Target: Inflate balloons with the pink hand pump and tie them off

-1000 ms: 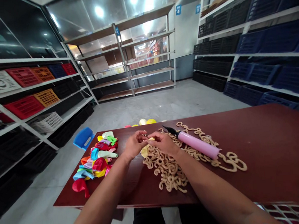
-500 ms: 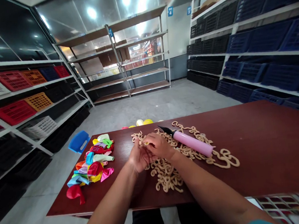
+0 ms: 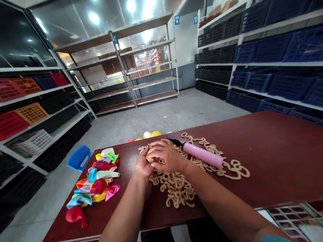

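Note:
My left hand [image 3: 143,164] is curled around a small pale-yellow, soft-looking piece [image 3: 149,159] whose kind I cannot make out. Over it, with bent fingers on the same piece, lies my right hand [image 3: 166,157]; its fingertips are partly hidden against the left hand. Both hands are above a pile of beige curly tubes [image 3: 179,191] spread on the dark red table [image 3: 267,156]. A pink hand pump with a black nozzle [image 3: 203,155] lies on the tubes, just right of my right hand. Left of my hands is a heap of uninflated coloured balloons [image 3: 99,186].
A blue chair back [image 3: 79,158] rises beyond the table's left edge. Yellow and white balloons [image 3: 156,133] show past the far edge. Shelves with crates [image 3: 292,85] line both sides, and a wire basket [image 3: 295,218] is below the table at right.
My right hand has closed further over the left, and the pale-yellow piece now shows between them. The whole view has shifted slightly; pump, tubes and balloons lie as before.

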{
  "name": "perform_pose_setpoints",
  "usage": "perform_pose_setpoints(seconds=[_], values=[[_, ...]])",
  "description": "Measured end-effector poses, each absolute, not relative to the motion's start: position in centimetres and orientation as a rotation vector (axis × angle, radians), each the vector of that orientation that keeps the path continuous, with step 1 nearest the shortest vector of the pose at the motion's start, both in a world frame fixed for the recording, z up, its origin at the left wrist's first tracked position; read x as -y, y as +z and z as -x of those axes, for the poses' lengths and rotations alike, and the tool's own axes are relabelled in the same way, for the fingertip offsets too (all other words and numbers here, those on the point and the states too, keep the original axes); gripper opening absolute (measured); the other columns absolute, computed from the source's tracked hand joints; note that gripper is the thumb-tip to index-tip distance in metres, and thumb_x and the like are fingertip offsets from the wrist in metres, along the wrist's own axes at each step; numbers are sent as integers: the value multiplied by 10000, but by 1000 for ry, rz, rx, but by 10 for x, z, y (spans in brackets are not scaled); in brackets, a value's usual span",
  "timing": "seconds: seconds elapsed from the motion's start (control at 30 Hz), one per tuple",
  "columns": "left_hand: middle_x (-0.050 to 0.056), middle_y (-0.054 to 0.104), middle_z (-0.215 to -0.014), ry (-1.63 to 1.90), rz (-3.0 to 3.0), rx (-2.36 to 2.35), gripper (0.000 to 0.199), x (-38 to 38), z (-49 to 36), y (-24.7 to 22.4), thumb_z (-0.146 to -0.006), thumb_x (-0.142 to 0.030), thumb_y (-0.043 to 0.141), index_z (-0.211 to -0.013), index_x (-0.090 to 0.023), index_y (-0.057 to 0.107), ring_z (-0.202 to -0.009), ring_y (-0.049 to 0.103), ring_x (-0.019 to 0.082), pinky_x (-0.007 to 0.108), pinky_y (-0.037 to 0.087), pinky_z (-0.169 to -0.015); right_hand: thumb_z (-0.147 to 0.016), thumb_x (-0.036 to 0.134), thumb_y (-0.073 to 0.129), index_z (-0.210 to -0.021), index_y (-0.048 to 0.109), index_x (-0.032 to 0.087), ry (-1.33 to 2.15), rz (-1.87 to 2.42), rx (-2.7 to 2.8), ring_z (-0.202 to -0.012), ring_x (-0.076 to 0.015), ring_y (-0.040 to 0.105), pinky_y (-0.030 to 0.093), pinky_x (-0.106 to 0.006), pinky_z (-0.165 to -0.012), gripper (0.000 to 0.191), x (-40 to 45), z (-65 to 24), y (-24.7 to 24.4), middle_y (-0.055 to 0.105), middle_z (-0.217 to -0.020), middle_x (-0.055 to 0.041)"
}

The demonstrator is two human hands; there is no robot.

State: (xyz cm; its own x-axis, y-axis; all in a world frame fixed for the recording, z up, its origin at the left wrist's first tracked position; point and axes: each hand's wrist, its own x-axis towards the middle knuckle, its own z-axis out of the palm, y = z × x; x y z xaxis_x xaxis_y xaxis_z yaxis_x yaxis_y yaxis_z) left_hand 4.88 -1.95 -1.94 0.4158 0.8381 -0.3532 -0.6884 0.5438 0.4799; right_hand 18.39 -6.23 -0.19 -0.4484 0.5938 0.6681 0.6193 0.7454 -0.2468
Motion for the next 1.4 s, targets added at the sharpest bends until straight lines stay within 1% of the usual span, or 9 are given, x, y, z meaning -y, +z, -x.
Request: perform_pose_setpoints(seconds=[0.13, 0.23, 0.37, 0.47, 0.57, 0.7, 0.9, 1.2, 1.4], values=[[-11, 449, -586, 1082, -282, -438, 165, -7, -24, -16, -872, -154, 379, -819, -125, 532, -438, 406, 38, 149, 364, -416, -792, 267, 494, -985, 599, 244, -84, 1247, 1960, -994, -190, 496, 325, -358, -873, 221, 65, -221, 7, 616, -1020, -30], [-33, 361, -547, 1196, -346, -363, 168, -26, 0, -25, -879, -193, 383, -808, -138, 525, -395, 305, 35, 146, 285, -366, -770, 356, 525, -986, 597, 240, -187, 1725, 1849, -940, -231, 515, 358, -357, -787, 256, 76, -263, -9, 616, -997, -66], [-37, 335, -546, 1285, -356, -328, 165, -39, 20, -53, -879, -228, 391, -855, -150, 534, -405, 292, 46, 158, 269, -369, -717, 508, 549, -1048, 557, 222, -207, 2195, 1780, -859, -266, 552, 374, -358, -694, 437, 101, -303, -44, 601, -1023, -122], [-32, 353, -558, 1313, -292, -284, 170, -42, 22, -67, -879, -218, 382, -862, -146, 535, -420, 313, 48, 165, 289, -389, -723, 523, 528, -1011, 550, 199, -174, 2302, 1841, -831, -275, 576, 384, -345, -645, 434, 113, -312, -56, 606, -990, -135], [-30, 377, -579, 1341, -245, -193, 143, -43, 21, -70, -869, -190, 397, -858, -140, 530, -438, 339, 44, 172, 325, -428, -755, 468, 507, -1055, 527, 193, -193, 2278, 1903, -843, -271, 589, 401, -338, -642, 408, 115, -306, -52, 614, -991, -131], [-31, 392, -591, 1329, -207, -147, 124, -43, 20, -66, -862, -145, 397, -851, -136, 521, -466, 383, 40, 167, 349, -466, -760, 433, 505, -1126, 498, 210, -357, 2026, 1945, -909, -266, 569, 420, -363, -730, 428, 114, -284, -40, 603, -1049, -111], [-41, 380, -560, 1400, -124, -200, 164, -42, 21, -62, -861, -88, 351, -802, -145, 493, -405, 330, 33, 165, 320, -438, -741, 420, 557, -1169, 491, 244, -197, 1566, 2198, -967, -244, 539, 424, -364, -807, 467, 113, -245, -33, 586, -1097, -74], [-53, 383, -553, 1371, -91, -127, 122, -42, 22, -59, -852, -97, 383, -806, -157, 478, -384, 304, 35, 171, 320, -438, -749, 386, 575, -1159, 503, 216, -244, 1543, 2274, -940, -226, 536, 424, -349, -802, 450, 105, -233, -32, 587, -1078, -81], [-51, 389, -567, 1461, -202, -241, 32, -40, 17, -56, -813, -130, 483, -828, -155, 496, -397, 316, 41, 181, 327, -431, -731, 342, 593, -1151, 504, 207, -294, 1562, 2276, -964, -223, 530, 417, -337, -822, 450, 99, -225, -29, 588, -1076, -87]])
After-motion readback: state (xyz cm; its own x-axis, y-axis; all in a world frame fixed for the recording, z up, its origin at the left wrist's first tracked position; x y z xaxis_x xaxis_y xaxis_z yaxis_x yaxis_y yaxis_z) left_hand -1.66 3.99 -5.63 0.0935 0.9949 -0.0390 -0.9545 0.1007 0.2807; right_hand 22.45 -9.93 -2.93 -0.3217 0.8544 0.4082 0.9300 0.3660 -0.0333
